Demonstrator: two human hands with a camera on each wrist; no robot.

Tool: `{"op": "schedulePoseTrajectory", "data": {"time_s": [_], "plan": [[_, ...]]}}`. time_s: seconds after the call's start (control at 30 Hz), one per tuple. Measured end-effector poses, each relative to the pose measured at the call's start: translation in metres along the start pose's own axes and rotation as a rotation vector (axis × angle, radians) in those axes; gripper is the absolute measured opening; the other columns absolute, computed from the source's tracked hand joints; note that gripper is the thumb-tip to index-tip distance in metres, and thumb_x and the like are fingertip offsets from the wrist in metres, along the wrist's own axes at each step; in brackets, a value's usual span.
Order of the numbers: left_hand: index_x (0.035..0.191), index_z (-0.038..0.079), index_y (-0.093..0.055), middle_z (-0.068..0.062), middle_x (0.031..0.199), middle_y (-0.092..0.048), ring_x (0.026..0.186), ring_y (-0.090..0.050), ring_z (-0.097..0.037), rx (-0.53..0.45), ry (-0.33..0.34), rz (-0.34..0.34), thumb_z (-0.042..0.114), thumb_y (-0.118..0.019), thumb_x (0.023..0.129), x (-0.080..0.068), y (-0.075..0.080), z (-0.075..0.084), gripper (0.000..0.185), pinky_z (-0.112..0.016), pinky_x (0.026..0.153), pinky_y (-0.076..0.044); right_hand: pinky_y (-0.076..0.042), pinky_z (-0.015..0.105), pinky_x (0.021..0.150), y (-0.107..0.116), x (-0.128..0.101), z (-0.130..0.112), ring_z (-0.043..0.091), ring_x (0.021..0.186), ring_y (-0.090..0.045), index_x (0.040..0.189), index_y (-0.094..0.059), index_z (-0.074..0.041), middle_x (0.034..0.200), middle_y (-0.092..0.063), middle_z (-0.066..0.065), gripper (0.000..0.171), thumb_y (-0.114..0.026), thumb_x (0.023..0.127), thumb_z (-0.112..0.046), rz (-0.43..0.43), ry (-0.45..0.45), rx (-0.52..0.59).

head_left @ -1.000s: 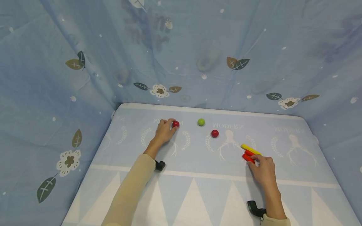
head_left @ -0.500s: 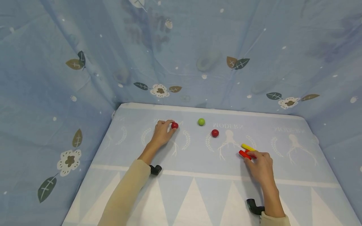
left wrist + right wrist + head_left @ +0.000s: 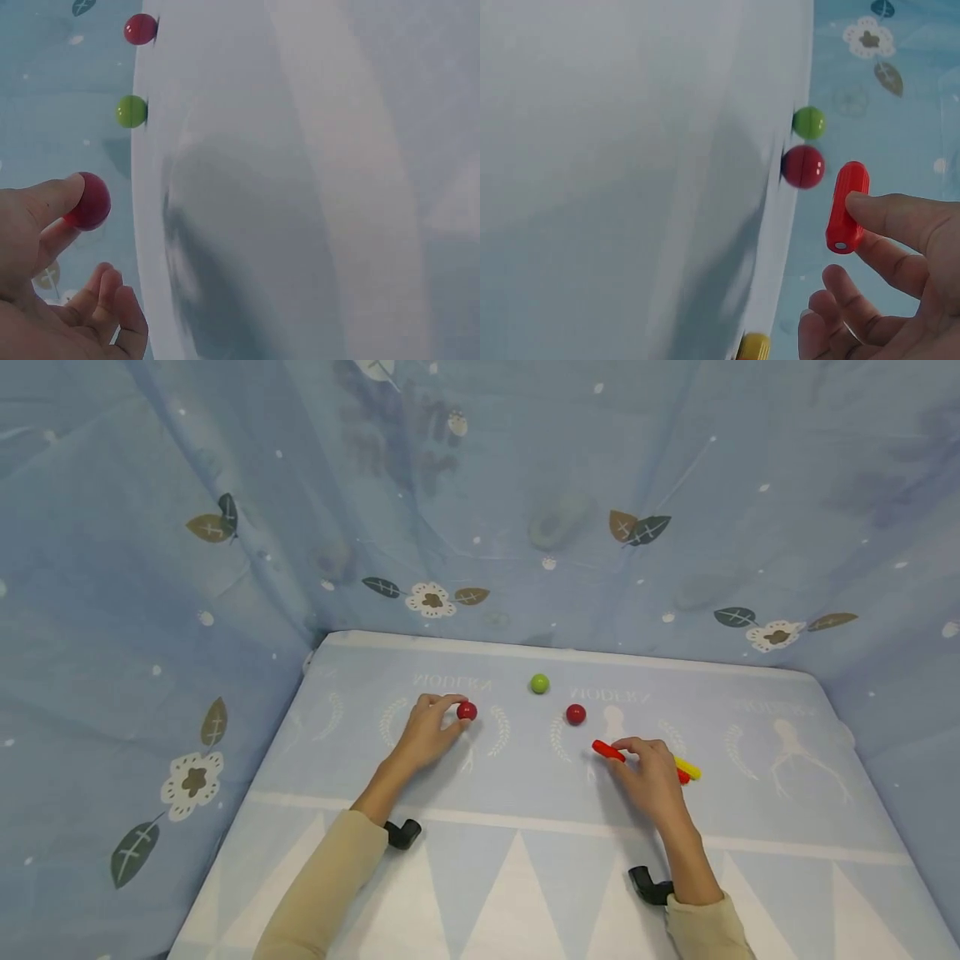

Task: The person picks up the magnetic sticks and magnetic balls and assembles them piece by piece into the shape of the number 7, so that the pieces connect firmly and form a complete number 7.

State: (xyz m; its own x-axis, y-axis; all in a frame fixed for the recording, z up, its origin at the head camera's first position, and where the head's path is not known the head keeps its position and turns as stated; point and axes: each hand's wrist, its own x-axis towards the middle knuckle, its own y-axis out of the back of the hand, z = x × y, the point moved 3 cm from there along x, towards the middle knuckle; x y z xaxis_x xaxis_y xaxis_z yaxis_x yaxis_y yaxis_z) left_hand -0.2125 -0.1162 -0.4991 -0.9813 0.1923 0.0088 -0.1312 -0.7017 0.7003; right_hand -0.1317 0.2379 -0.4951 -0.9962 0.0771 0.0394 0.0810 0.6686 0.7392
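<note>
Nearest, the right hand (image 3: 651, 777) pinches a red stick (image 3: 608, 751) between thumb and forefinger, lifted off the table (image 3: 525, 868); a yellow stick (image 3: 688, 768) lies just behind it. Further out, the left hand (image 3: 426, 735) holds a red ball (image 3: 467, 711) at its fingertips. Beyond sit a second red ball (image 3: 575, 714) and a green ball (image 3: 539, 683). Likely mid-pickup; joining stick to ball calls for end-on alignment.

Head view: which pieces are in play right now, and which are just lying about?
In hand:
- red ball, pinched by the left hand
- red stick, held by the right hand

Lying about:
- green ball
- second red ball
- yellow stick
</note>
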Motion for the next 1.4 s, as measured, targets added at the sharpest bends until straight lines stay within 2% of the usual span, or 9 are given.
{"op": "schedulePoseTrajectory", "data": {"time_s": [0.23, 0.5, 0.77, 1.03, 1.17, 1.4], "plan": [[0.132, 0.018, -0.065, -0.019, 0.125, -0.050, 0.111, -0.050, -0.033, 0.009, -0.043, -0.048, 0.025, -0.075, 0.092, -0.011, -0.009, 0.001, 0.042, -0.048, 0.089, -0.045, -0.049, 0.050, 0.086, -0.016, 0.009, -0.014, 0.033, 0.102, -0.050, 0.116, -0.070, -0.007, 0.115, -0.057, 0.020, 0.024, -0.072, 0.092, -0.011, -0.034, 0.052, 0.027], [0.131, 0.018, -0.066, -0.014, 0.118, -0.050, 0.100, -0.049, -0.026, 0.015, -0.033, -0.104, 0.026, -0.075, 0.093, -0.018, -0.015, -0.004, 0.041, -0.042, 0.083, -0.044, -0.048, 0.044, 0.084, -0.035, 0.019, -0.031, 0.028, 0.099, -0.050, 0.114, -0.071, -0.011, 0.113, -0.058, 0.015, 0.024, -0.075, 0.091, -0.012, -0.075, 0.093, 0.044], [0.130, 0.017, -0.066, -0.014, 0.117, -0.051, 0.101, -0.050, -0.026, 0.029, -0.037, -0.105, 0.025, -0.074, 0.093, -0.020, -0.018, -0.005, 0.039, -0.043, 0.084, -0.044, -0.046, 0.042, 0.082, -0.054, 0.029, -0.049, 0.028, 0.097, -0.050, 0.111, -0.072, -0.011, 0.109, -0.059, 0.015, 0.023, -0.077, 0.089, -0.009, -0.115, 0.179, 0.074], [0.129, 0.016, -0.067, -0.016, 0.117, -0.053, 0.108, -0.051, -0.032, 0.062, -0.061, -0.095, 0.024, -0.075, 0.092, -0.022, -0.024, -0.006, 0.039, -0.048, 0.090, -0.044, -0.044, 0.041, 0.080, -0.071, 0.038, -0.060, 0.027, 0.094, -0.050, 0.107, -0.074, -0.008, 0.099, -0.062, 0.009, 0.021, -0.078, 0.086, -0.004, -0.110, 0.288, 0.087], [0.129, 0.016, -0.067, -0.015, 0.116, -0.053, 0.107, -0.051, -0.031, 0.061, -0.055, -0.091, 0.023, -0.076, 0.092, -0.023, -0.025, -0.006, 0.039, -0.048, 0.089, -0.044, -0.043, 0.041, 0.080, -0.079, 0.041, -0.065, 0.027, 0.094, -0.050, 0.106, -0.074, -0.008, 0.099, -0.063, 0.010, 0.021, -0.078, 0.086, -0.005, -0.135, 0.297, 0.072], [0.130, 0.020, -0.067, -0.012, 0.116, -0.053, 0.103, -0.050, -0.025, 0.042, -0.019, -0.111, 0.026, -0.075, 0.092, -0.021, -0.025, -0.011, 0.040, -0.043, 0.086, -0.045, -0.043, 0.041, 0.083, -0.093, 0.046, -0.076, 0.025, 0.097, -0.050, 0.105, -0.074, -0.012, 0.099, -0.060, 0.009, 0.018, -0.077, 0.088, -0.008, -0.191, 0.259, 0.038]]}}
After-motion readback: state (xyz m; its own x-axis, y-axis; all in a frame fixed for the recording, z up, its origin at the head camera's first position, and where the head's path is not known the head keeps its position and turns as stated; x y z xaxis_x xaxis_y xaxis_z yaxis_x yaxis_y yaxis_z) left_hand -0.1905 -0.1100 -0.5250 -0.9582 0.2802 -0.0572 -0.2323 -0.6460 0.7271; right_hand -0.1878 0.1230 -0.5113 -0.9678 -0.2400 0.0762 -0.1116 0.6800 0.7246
